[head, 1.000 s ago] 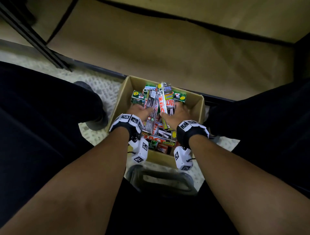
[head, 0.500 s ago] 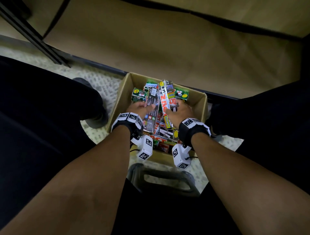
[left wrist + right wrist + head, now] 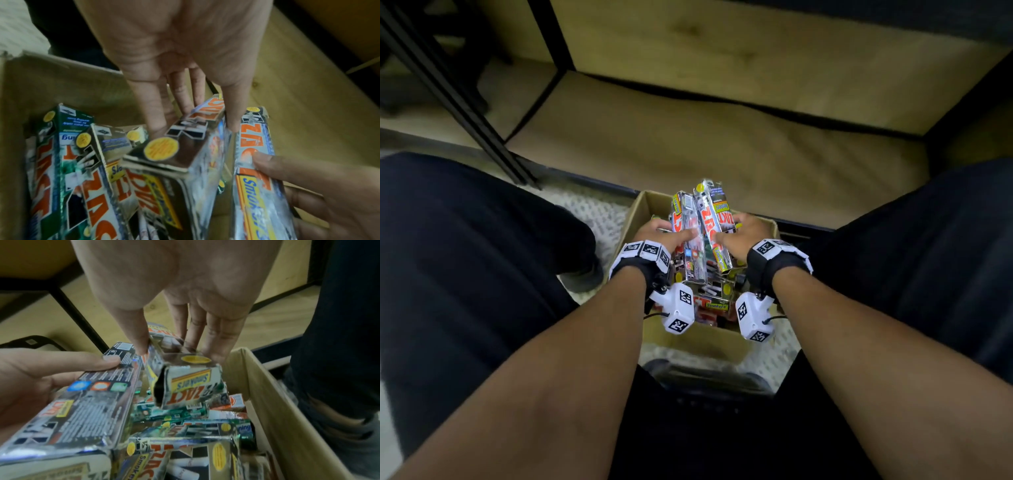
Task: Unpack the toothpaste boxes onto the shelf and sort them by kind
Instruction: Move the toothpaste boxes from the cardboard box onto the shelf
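Both silver toothpaste boxes now ride higher above the carton [image 3: 640,209] than a second ago: left hand [image 3: 661,233] pinches one box [image 3: 688,246], right hand [image 3: 743,233] pinches the other [image 3: 714,219], tilted toward the shelf [image 3: 722,150]

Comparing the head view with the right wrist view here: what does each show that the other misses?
Only the head view shows both forearms with their wrist cameras and the bare wooden shelf board beyond the carton.

Only the right wrist view shows the torn, open end flap of the silver box in the right hand, and green boxes lying deeper in the carton.

Both show the cardboard carton, and the left hand and right hand each gripping a silver toothpaste box.
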### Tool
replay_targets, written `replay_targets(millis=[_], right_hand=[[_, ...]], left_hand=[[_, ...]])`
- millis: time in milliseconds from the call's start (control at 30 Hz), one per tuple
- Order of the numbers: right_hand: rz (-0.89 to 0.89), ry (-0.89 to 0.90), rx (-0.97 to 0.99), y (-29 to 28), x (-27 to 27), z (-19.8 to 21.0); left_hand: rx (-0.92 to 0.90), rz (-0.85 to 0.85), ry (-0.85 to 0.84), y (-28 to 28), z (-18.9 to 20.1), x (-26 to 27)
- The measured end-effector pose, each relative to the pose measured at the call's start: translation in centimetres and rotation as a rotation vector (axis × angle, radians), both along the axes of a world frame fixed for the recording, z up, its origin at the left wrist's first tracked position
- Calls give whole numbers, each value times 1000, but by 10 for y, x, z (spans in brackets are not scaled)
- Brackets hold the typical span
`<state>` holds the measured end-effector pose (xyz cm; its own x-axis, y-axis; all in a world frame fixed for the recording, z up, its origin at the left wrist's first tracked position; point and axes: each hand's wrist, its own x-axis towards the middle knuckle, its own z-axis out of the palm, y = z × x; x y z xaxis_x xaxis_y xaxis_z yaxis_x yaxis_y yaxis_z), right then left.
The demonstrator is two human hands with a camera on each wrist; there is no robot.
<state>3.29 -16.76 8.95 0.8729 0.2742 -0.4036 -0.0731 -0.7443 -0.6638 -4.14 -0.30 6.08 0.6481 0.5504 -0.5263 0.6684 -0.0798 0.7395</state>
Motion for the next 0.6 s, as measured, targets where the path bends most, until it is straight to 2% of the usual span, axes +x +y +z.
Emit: replay_targets(millis=[167, 300, 600], right_hand=[[19, -98, -37, -7, -8, 35], [23, -136, 4, -9, -15, 67], [15, -340, 93, -24, -30, 159]], left_hand=[[61, -49, -63, -5, 37, -5], [143, -71, -126, -7, 72, -9], [238, -68, -339, -19, 169, -11]])
